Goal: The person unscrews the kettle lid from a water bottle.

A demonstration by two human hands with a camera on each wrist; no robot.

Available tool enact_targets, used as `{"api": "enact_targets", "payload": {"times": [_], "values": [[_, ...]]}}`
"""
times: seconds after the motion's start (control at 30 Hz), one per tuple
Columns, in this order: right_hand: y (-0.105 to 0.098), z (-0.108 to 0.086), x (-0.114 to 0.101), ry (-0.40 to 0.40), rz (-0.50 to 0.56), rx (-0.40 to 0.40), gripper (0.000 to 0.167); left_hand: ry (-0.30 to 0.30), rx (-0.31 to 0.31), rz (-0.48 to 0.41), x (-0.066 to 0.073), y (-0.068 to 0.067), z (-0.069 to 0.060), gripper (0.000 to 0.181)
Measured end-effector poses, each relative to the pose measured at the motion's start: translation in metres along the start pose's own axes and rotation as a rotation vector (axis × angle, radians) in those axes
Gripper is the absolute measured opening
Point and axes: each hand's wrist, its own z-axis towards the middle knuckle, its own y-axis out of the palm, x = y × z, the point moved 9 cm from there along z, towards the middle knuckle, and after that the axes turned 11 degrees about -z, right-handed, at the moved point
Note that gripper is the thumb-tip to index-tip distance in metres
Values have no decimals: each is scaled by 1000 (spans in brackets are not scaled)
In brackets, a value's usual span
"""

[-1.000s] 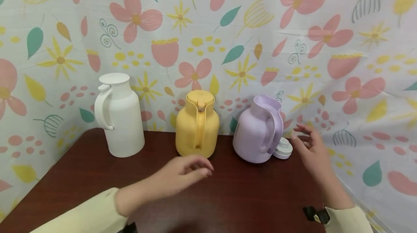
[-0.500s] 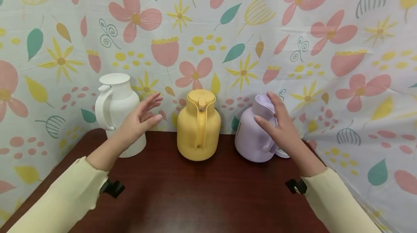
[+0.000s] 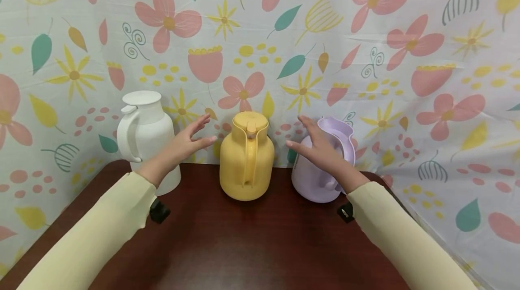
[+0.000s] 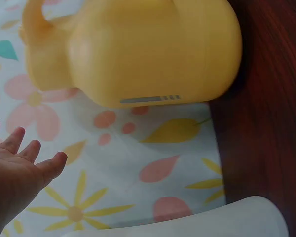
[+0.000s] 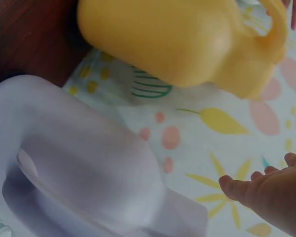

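A yellow thermos jug (image 3: 246,163) with its lid on stands upright in the middle of the table, handle toward me. My left hand (image 3: 180,148) is raised to its left, fingers spread, in front of a white thermos jug (image 3: 152,145). On the other side my right hand (image 3: 318,148) hovers with fingers apart, in front of a lilac thermos jug (image 3: 308,177) whose top is uncovered. In both wrist views a gap shows between the hands and the yellow jug. Neither hand holds anything.
The jugs stand near the back of a dark red-brown table (image 3: 243,240). A flower-printed cloth (image 3: 260,24) hangs right behind it. The white stopper beside the lilac jug is now hidden by my arm in the head view.
My right hand has moved left from beside the white stopper, passing in front of the lilac jug. The left hand has risen from below the yellow jug to its left side.
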Motion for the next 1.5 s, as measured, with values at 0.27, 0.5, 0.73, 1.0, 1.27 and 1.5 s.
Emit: {"api": "enact_targets", "payload": {"times": [0.27, 0.5, 0.73, 1.0, 1.27, 1.5], "values": [[29, 20, 12, 73, 44, -103, 97, -107, -27, 12, -32, 19, 24, 87], [59, 37, 19, 105, 168, -155, 103, -172, -30, 17, -55, 30, 36, 93], [87, 46, 23, 151, 255, -210, 96, -201, -37, -16, -65, 45, 48, 97], [113, 62, 14, 117, 401, -217, 88, -188, -37, -33, -71, 52, 62, 97], [120, 77, 7, 82, 422, -170, 87, -193, -35, -60, -76, 56, 70, 93], [125, 76, 16, 100, 404, -67, 84, -161, -20, -154, -78, 64, 73, 93]]}}
